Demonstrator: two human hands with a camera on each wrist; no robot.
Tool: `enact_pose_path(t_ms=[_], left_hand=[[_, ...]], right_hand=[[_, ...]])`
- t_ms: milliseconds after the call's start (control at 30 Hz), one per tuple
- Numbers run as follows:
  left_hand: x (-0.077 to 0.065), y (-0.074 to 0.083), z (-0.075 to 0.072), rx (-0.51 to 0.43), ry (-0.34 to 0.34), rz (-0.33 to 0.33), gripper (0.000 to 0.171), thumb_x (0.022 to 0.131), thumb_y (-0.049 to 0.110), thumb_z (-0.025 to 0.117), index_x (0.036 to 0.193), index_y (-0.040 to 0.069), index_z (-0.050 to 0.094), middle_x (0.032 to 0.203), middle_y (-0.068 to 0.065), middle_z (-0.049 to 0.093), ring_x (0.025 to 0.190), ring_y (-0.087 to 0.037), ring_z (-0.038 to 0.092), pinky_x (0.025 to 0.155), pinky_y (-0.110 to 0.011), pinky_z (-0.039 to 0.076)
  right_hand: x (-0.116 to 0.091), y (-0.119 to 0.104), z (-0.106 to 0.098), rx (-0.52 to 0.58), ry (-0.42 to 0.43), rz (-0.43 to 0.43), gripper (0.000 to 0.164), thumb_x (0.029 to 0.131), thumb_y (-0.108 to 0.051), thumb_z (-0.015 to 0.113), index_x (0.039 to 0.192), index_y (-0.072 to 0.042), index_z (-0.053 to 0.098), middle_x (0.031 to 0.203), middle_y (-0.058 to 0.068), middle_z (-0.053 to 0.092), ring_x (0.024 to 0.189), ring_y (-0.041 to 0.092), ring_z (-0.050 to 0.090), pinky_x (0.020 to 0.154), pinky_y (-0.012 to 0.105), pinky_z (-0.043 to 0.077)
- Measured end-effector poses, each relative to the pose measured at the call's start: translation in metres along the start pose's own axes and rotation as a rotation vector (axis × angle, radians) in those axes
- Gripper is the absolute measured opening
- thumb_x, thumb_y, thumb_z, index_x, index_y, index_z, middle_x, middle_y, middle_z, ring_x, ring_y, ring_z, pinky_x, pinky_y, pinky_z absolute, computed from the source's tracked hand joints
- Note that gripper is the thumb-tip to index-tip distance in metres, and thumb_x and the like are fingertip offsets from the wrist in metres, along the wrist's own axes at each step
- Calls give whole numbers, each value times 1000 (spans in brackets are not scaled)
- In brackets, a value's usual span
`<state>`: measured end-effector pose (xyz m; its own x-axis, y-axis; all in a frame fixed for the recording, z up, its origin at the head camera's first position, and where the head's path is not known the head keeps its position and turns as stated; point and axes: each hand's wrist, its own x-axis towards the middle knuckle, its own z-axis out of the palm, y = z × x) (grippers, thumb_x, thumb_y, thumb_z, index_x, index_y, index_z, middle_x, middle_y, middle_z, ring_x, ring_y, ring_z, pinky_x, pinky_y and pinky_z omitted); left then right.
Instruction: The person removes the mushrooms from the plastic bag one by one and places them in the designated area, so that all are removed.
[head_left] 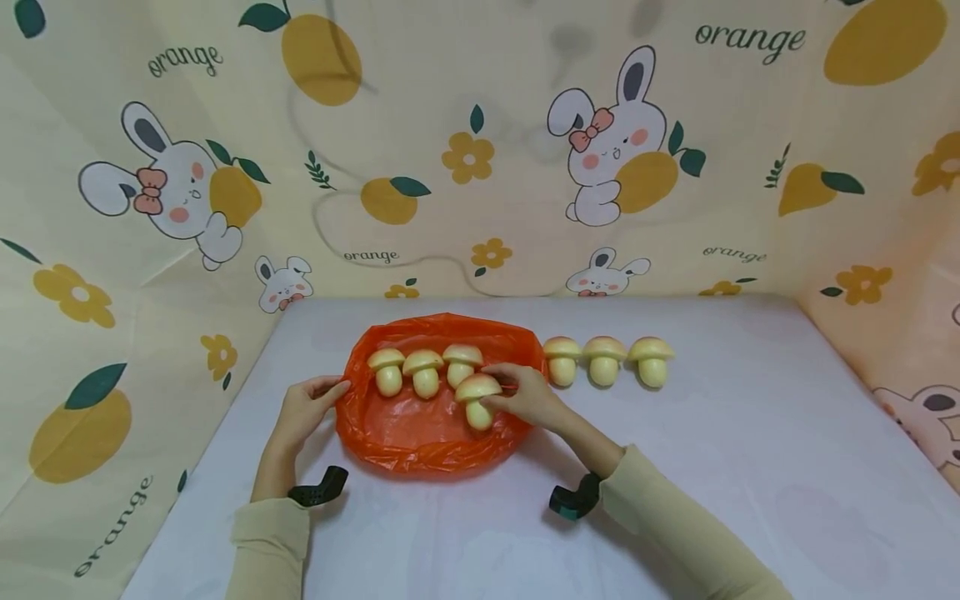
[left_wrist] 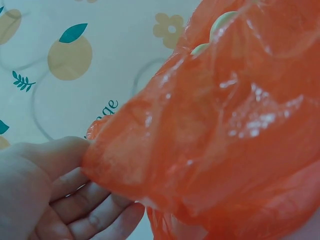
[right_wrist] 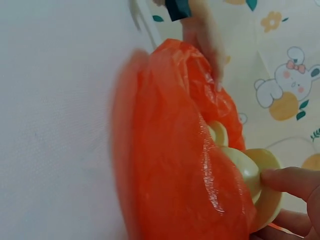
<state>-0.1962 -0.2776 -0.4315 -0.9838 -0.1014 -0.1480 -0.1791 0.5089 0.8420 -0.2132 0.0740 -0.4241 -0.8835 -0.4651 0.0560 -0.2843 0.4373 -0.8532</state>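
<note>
An orange-red plastic bag [head_left: 420,458] lies on the table with its rim rolled into a wide opening. My left hand [head_left: 306,408] pinches the bag's left rim between thumb and fingers; the left wrist view shows the thumb at the plastic's edge. Inside the bag, several yellow toy mushrooms [head_left: 423,375] with reddish-topped caps stand in a row. My right hand [head_left: 532,398] reaches over the right rim and grips another toy mushroom [head_left: 478,408] by its cap, in front of that row. In the right wrist view, the bag's wall partly hides this mushroom [right_wrist: 267,200].
Right of the bag, three more toy mushrooms [head_left: 603,362] stand in a line on the white table [head_left: 750,467], the nearest close to the rim. A patterned cloth [head_left: 480,100] with rabbits and oranges rises behind. Black wrist devices [head_left: 318,487] sit by both sleeves.
</note>
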Motion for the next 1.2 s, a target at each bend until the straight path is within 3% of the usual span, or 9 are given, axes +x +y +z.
enact_pose_path(t_ms=[200,800,1200], left_hand=[[0,0,0,-9,-3,1,49,95,35,58,127,-3,59,122,-20,67,81,8,56,75,-9,50],[-2,2,0,-7,-1,7,47,97,33,57,126,-4,59,123,-23,65,80,9,56,75,-7,49],[-1,2,0,-18,0,10,48,96,33,58,126,-4,59,123,-23,65,80,8,57,75,-8,49]], right_hand=[[-5,0,-6,58,3,10,46,86,-16,72,127,1,59,127,21,63,115,36,63,96,44,54],[-24,-11,-25,91,34,-14,46,87,-13,70,127,4,57,126,24,62,115,38,63,95,44,54],[-39,-7,-39,96,38,-32,48,86,-12,71,128,6,56,126,25,62,115,38,63,94,41,55]])
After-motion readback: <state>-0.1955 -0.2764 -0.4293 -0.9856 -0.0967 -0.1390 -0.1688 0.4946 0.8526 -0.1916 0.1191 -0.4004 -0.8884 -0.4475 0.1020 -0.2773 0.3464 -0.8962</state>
